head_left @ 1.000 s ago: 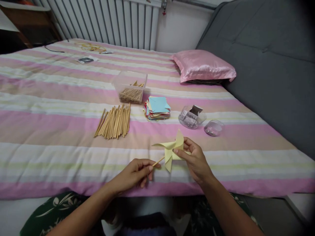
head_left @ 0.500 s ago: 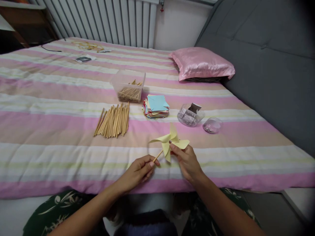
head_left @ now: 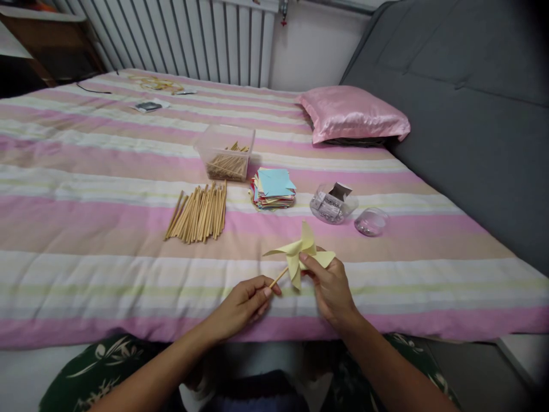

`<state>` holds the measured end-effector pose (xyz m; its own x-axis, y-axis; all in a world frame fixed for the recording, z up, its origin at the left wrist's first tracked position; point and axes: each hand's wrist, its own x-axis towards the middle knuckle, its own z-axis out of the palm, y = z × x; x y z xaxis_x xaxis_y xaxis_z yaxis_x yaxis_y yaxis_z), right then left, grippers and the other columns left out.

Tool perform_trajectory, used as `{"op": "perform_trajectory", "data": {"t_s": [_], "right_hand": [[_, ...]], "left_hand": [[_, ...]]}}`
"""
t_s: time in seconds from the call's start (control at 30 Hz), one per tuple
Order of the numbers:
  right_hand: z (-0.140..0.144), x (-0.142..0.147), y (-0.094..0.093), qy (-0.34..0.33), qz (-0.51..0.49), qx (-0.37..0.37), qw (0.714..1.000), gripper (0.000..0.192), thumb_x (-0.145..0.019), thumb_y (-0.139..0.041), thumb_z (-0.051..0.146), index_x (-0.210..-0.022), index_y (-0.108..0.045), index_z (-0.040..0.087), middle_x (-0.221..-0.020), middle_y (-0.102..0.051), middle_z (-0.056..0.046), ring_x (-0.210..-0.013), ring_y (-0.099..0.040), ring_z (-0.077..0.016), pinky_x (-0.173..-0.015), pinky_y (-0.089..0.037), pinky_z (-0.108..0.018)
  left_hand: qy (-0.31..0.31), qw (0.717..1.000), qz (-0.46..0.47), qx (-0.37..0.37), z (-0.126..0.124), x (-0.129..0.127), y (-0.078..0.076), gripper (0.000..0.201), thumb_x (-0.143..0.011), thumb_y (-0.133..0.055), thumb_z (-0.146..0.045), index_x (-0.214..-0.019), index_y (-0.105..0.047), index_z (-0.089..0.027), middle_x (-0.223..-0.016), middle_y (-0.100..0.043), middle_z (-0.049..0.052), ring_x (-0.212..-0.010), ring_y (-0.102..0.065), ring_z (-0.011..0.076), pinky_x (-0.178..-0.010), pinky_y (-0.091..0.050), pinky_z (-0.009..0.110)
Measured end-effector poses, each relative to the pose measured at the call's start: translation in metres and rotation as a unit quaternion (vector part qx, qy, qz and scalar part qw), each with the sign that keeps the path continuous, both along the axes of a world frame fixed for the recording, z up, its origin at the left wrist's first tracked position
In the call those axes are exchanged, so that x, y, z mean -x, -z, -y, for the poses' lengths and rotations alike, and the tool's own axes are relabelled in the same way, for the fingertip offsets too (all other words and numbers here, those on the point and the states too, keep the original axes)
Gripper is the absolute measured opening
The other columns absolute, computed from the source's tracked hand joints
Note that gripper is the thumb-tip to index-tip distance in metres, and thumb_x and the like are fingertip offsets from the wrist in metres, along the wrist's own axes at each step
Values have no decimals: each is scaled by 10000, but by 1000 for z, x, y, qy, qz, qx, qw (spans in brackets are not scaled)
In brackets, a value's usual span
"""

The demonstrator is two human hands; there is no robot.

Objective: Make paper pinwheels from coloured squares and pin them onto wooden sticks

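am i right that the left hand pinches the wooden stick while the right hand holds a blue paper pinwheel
Not quite: the paper pinwheel is pale yellow, not blue, as the head view shows. The left hand does pinch the wooden stick, and the right hand holds the pinwheel.

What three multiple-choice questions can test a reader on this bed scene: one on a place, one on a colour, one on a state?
1. Where does the stack of paper squares lie?
A. right of the stick box
B. on the pillow
C. on the floor

2. What colour is the pinwheel?
A. blue
B. pale yellow
C. red

3. What is the left hand doing?
A. resting flat
B. pinching the pinwheel's stick
C. reaching into a jar

Answers: 1 A, the stack sits beside the clear box; 2 B, the folded blades are yellow; 3 B, fingertips close on the stick's end, while the right hand holds the blades.
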<state>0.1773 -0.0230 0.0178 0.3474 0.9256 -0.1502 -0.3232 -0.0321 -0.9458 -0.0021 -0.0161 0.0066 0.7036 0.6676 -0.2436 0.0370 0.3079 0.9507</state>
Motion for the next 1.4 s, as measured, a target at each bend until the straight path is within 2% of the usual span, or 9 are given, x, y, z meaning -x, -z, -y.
{"op": "perform_trajectory", "data": {"t_s": [0.37, 0.6, 0.67, 0.8, 0.9, 1.03, 1.13, 1.27, 1.4], "right_hand": [[1, -3, -1, 8, 16, 18, 1000, 212, -618, -759, 306, -646, -633, 138, -604, -567, 7, -586, -488, -121, -541, -376, -251], [0, -1, 2, 12, 5, 24, 1000, 227, -607, -776, 307, -674, -647, 133, -639, -600, -1, -609, -512, -124, -572, -400, -256], [0, 0, 0, -2, 1, 20, 1000, 228, -635, -762, 320, -709, -648, 137, -674, -622, -10, -631, -535, -132, -594, -417, -261], [3, 0, -7, -65, -20, -18, 998, 270, -716, -699, 362, -894, -638, 168, -850, -673, -40, -737, -594, -152, -674, -454, -276], [5, 0, -11, -80, -14, -10, 997, 323, -695, -719, 357, -954, -625, 190, -893, -682, -38, -761, -620, -146, -666, -453, -246], [8, 6, -8, -148, -42, 61, 986, 304, -677, -720, 396, -849, -629, 163, -771, -688, -40, -646, -633, -137, -563, -433, -219], [7, 12, -7, -193, -81, 80, 975, 289, -699, -694, 413, -777, -631, 142, -709, -678, -37, -552, -602, -106, -506, -411, -199], [6, 14, -9, -173, -107, 78, 976, 243, -659, -739, 353, -694, -618, 144, -605, -629, 8, -496, -551, -74, -481, -392, -176], [4, 10, -11, -141, -104, 76, 982, 231, -655, -739, 335, -675, -607, 147, -585, -612, 18, -479, -532, -66, -464, -376, -169]], "left_hand": [[11, 1000, 8, 11, -1, 2, 6, 308, -891, -421, -409, -957, -579, -154, -530, -355, -69, -453, -278, 73, -466, -214, 219], [9, 1000, 13, 18, -1, 1, 6, 316, -890, -424, -410, -956, -579, -142, -527, -350, -70, -456, -263, 74, -468, -197, 223], [3, 1000, 17, 16, -1, 1, 4, 315, -888, -429, -409, -952, -575, -137, -521, -351, -73, -452, -264, 71, -463, -196, 218], [-36, 999, 31, 8, -1, 1, 0, 298, -886, -437, -404, -928, -556, -134, -510, -363, -76, -429, -277, 64, -450, -199, 210], [-75, 996, 42, 4, -3, 1, -6, 287, -882, -445, -407, -917, -539, -138, -490, -361, -82, -402, -259, 57, -441, -183, 209], [-112, 993, 46, 1, -4, 1, -11, 266, -878, -461, -391, -919, -535, -139, -500, -366, -80, -402, -263, 54, -432, -179, 204], [-119, 992, 47, 4, -4, 0, -11, 265, -865, -486, -394, -916, -541, -139, -496, -368, -81, -397, -264, 51, -426, -182, 200], [-114, 992, 53, 14, -3, 0, -9, 273, -860, -495, -405, -918, -547, -143, -518, -390, -71, -406, -276, 48, -426, -190, 195], [-108, 993, 53, 18, -3, 0, -9, 274, -870, -478, -406, -927, -544, -146, -527, -389, -68, -414, -281, 49, -430, -191, 197]]}}
